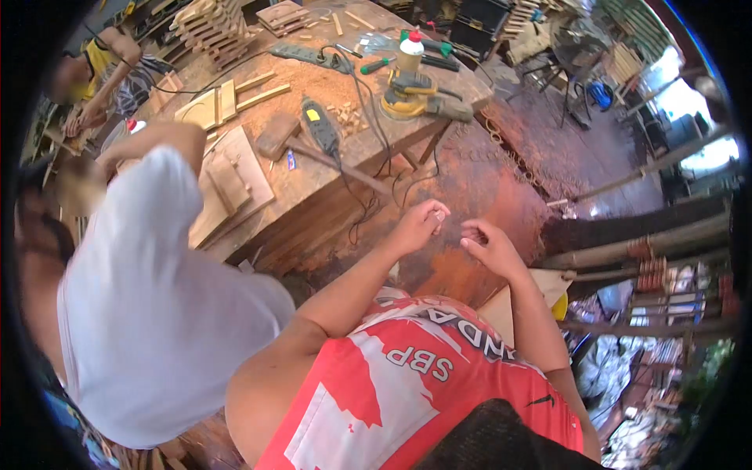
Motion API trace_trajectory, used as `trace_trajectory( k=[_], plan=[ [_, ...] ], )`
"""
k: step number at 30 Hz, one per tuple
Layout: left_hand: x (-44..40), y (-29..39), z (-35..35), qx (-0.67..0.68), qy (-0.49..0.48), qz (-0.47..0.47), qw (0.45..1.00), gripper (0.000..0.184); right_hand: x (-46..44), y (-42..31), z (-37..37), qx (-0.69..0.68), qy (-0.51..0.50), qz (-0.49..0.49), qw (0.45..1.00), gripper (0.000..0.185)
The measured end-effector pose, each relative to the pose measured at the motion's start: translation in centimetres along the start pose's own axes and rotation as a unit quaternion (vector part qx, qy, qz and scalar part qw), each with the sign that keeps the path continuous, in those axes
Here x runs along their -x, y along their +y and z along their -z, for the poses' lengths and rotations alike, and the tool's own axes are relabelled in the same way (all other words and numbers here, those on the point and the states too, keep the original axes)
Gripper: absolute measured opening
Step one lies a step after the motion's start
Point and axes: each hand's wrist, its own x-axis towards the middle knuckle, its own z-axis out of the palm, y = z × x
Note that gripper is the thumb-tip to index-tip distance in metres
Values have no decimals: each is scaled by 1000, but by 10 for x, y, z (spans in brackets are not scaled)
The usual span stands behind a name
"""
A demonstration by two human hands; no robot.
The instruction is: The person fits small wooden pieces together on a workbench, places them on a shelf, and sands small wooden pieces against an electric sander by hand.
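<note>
My left hand (pixel 421 225) is held in front of my body, past the table's near edge, with its fingers curled together. Whatever it may hold is too small to make out. My right hand (pixel 492 247) is a short way to the right, its fingers bent and apart, and nothing shows in it. The two hands do not touch. On the table nearest them lies a wooden mallet (pixel 280 136), its long handle sticking out past the edge. Beside it are a grey rotary tool (pixel 319 128) with a yellow label and a yellow sander (pixel 407 95).
The wooden table (pixel 313 192) carries a power strip (pixel 305 55), a white bottle (pixel 410 52) with red cap, wood strips (pixel 262 95) and sawdust. A co-worker in a grey shirt (pixel 149 298) stands close at left; another person is at far left. Cords hang off the table.
</note>
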Motion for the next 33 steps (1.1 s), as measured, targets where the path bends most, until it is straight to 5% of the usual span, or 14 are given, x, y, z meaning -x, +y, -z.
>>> trace_trajectory(
  k=[4,8,10,13,18,22,30,33],
  plan=[
    [-71,-13,20,4,26,16,1000,21,-93,20,51,-2,-35,-17,999,29],
    [-97,-17,39,-29,83,44,995,20,-216,-3,73,255,19,265,930,43],
    [-102,-11,39,97,171,58,979,17,-296,4,63,221,55,352,908,54],
    [-113,-2,45,63,278,113,952,15,-390,-22,54,298,47,403,864,62],
    [-124,-14,25,34,449,51,891,17,-461,-52,46,391,-167,385,819,71],
    [-125,-19,-4,33,540,85,837,18,-466,-48,53,407,-187,411,794,69],
    [-148,-6,47,71,593,34,801,18,-484,-55,124,120,-239,358,895,61],
    [-159,9,83,49,586,18,809,17,-484,-61,145,86,-183,360,911,57]
  ],
)
